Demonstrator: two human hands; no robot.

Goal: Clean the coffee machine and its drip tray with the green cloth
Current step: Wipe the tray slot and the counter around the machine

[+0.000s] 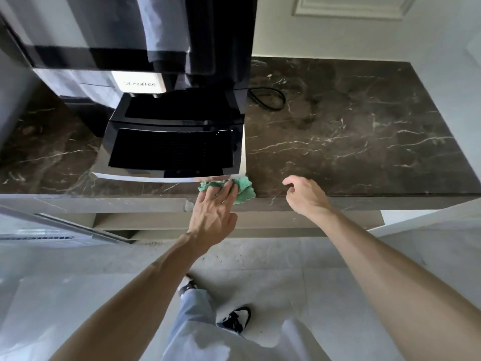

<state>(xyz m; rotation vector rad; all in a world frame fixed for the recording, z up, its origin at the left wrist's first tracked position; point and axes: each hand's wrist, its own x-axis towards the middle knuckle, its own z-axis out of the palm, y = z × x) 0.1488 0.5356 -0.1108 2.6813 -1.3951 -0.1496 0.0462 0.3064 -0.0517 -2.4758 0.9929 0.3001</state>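
A black coffee machine (145, 43) stands on the dark marble counter (351, 131). Its black drip tray (171, 149) juts toward me, with a chrome front edge. The green cloth (243, 190) lies bunched against the tray's front right corner, at the counter's edge. My left hand (213, 212) lies on the cloth with straight fingers, pressing it against the chrome edge. My right hand (304, 195) hovers over the counter edge to the right of the cloth, fingers loosely curled, holding nothing.
A black power cable (268, 99) loops on the counter right of the machine. Pale walls enclose the counter at the back and right. Below the counter runs a light cabinet front (156, 217); my legs and shoes stand on grey floor tiles.
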